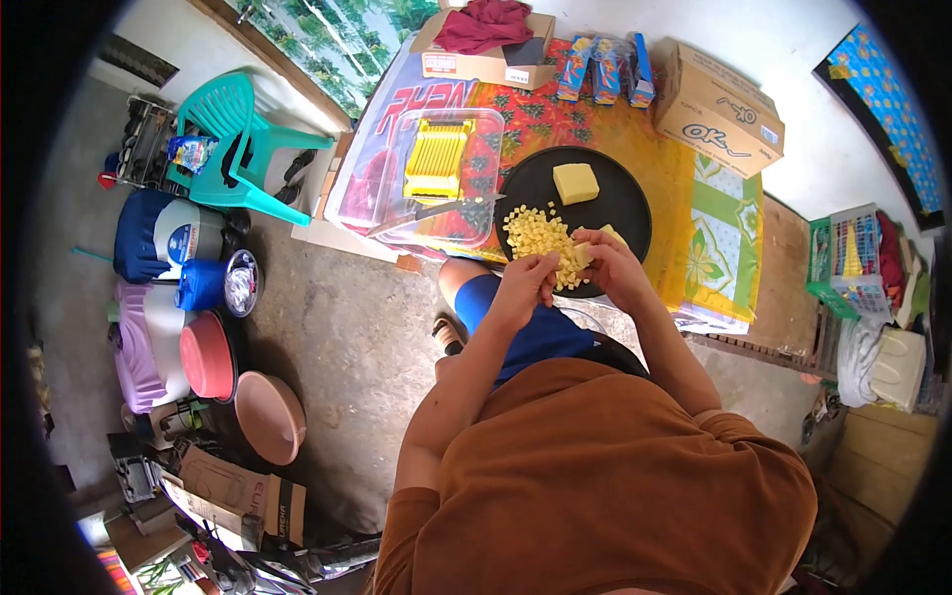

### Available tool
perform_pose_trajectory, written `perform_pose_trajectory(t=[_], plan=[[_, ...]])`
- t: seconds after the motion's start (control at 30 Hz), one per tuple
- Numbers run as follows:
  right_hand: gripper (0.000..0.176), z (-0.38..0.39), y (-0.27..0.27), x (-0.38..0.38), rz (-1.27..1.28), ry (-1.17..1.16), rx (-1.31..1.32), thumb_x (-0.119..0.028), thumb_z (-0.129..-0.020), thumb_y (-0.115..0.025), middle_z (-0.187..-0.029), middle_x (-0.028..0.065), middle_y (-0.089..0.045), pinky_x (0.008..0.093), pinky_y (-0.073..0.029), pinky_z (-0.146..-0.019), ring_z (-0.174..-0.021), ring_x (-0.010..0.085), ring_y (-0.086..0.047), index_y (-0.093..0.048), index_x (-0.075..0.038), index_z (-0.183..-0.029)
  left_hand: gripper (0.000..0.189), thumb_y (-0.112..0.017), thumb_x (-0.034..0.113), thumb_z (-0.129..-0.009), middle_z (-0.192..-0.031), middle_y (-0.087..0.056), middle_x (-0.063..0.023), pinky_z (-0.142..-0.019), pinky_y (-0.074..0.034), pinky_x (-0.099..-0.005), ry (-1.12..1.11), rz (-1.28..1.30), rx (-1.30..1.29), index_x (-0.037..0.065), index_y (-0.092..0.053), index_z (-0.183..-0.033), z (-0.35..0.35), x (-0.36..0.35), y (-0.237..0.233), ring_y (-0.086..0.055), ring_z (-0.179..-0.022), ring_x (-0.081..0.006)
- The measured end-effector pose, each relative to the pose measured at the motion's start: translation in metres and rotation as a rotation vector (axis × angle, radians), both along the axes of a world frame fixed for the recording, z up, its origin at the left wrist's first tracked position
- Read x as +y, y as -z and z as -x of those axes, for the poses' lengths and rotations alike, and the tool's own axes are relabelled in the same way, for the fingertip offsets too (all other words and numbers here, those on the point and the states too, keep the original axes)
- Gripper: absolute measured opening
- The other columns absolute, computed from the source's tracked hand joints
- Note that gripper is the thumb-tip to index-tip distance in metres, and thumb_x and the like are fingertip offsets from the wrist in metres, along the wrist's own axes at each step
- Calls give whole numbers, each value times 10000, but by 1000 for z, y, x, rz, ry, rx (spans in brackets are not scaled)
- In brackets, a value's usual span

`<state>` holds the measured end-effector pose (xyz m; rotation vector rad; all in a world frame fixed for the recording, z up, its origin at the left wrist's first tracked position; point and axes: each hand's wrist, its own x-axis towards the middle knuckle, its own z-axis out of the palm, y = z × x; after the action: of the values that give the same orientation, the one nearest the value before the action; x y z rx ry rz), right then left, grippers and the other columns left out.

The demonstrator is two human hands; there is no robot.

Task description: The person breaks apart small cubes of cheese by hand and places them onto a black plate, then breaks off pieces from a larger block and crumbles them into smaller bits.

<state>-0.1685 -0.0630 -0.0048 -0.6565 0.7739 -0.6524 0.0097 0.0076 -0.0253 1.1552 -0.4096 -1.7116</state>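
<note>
On a round black tray lies a pile of small yellow cheese cubes, with a larger cheese block behind it. My right hand, at the tray's near right, pinches a small piece of cheese between thumb and fingers. Another cheese piece shows partly behind that hand. My left hand is closed at the near edge of the pile, fingertips together; what it may hold is hidden. Left of the tray, a knife lies across a clear plastic container with a yellow slotted slicer inside.
Behind the tray stand blue boxes, a cardboard carton and an open box with a dark red cloth. A green plastic chair is left of the table. Basins and buckets line the floor at left.
</note>
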Motion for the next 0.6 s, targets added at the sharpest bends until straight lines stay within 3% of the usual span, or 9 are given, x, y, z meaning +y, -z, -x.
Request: perform_pose_trajectory(t=[0.17, 0.3, 0.4, 0.6], plan=[[307, 23, 30, -10, 42, 80, 124, -40, -908, -472, -1067, 46, -575, 306, -529, -798, -976, 144, -585, -539, -42, -1207, 390, -660, 370, -884, -584, -495, -7, -356, -331, -221, 119, -51, -286, -1, -604, -780, 11, -24, 21, -419, -394, -77], [288, 34, 40, -11, 45, 60, 184, -59, -890, -555, -1076, 46, -586, 268, -524, -795, -956, 126, -591, -554, -25, -1177, 441, -664, 411, -870, -550, -467, -8, -335, -300, -228, 205, -110, -439, -7, -608, -744, 20, -35, 25, -393, -368, -80], [302, 35, 43, -8, 58, 45, 184, -38, -873, -589, -1059, 48, -596, 266, -533, -788, -940, 128, -603, -554, -16, -1172, 440, -648, 413, -882, -547, -467, -7, -334, -303, -232, 219, -145, -479, -6, -614, -753, 21, -36, 24, -394, -369, -80], [320, 28, 38, -9, 98, 2, 121, -1, -845, -635, -1006, 53, -613, 266, -541, -796, -894, 130, -626, -558, -5, -1156, 406, -641, 383, -893, -639, -533, -20, -366, -349, -220, 123, -6, -261, -22, -633, -870, 18, -32, 13, -439, -430, -72]])
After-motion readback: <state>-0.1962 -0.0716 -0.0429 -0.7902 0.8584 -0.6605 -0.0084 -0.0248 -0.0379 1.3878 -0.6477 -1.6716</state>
